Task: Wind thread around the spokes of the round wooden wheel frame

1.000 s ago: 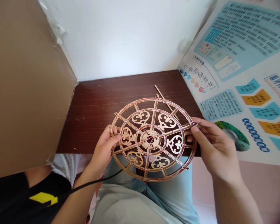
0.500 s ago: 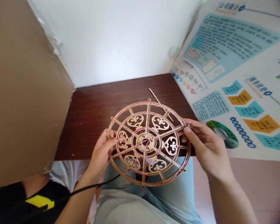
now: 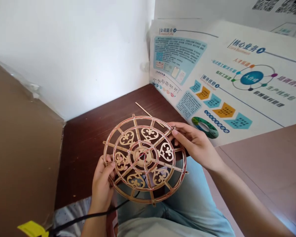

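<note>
Pinched at its left rim by the left hand (image 3: pixel 101 184), thumb uppermost, the round openwork frame (image 3: pixel 149 158) is held over the lap (image 3: pixel 197 194) and table (image 3: pixel 81 158) edge; its upper-right rim is clasped by the right hand (image 3: pixel 196 144), forearm (image 3: pixel 246 196) slanted.

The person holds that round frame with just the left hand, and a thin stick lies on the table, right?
Not just the left hand: in the head view, the right hand holds the round frame too. The thin stick does lie on the table.
</note>
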The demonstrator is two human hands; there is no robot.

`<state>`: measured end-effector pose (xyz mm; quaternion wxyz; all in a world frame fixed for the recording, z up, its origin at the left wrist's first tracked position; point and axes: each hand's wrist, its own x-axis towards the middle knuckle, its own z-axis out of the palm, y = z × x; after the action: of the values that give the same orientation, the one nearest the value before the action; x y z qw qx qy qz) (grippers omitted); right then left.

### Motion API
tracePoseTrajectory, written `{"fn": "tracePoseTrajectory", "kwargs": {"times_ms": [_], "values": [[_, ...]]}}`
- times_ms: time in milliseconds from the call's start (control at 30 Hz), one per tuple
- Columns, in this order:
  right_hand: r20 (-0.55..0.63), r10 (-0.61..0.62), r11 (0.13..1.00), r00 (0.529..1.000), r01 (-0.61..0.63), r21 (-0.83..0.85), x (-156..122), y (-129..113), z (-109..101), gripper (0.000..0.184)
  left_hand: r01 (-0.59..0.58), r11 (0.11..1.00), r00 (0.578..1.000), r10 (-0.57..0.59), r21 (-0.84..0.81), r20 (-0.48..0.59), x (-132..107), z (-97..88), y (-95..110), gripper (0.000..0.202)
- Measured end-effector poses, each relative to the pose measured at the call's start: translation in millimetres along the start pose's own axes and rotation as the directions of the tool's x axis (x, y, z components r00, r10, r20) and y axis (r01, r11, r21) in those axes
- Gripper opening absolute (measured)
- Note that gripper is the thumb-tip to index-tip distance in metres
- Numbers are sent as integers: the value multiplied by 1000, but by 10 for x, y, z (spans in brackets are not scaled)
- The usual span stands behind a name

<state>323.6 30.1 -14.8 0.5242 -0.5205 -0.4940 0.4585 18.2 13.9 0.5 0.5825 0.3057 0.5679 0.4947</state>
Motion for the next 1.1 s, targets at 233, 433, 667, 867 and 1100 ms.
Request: {"fn": "tracePoseTrajectory", "kwargs": {"times_ms": [233, 433, 667, 867, 1100], "values": [[-22, 18, 1000, 1000, -18, 13, 2, 25, -1, 49, -11, 1000, 1000, 11, 22, 21, -28, -61, -29, 51], [-35, 65, 997, 997, -64, 35, 14, 66, -37, 52, -43, 999, 998, 42, 20, 47, 6, -42, -55, 54], [-16, 116, 993, 993, -116, 10, 28, 140, -106, 49, -78, 990, 995, 70, 121, 67, 48, -131, -161, 41], [47, 130, 991, 990, -132, 34, 64, 181, -170, 46, -22, 980, 991, -5, 200, 133, 43, -142, -105, 39], [51, 119, 992, 992, -121, 22, 56, 178, -193, 44, -60, 967, 989, 23, 248, 148, -13, -70, -63, 37]]}}
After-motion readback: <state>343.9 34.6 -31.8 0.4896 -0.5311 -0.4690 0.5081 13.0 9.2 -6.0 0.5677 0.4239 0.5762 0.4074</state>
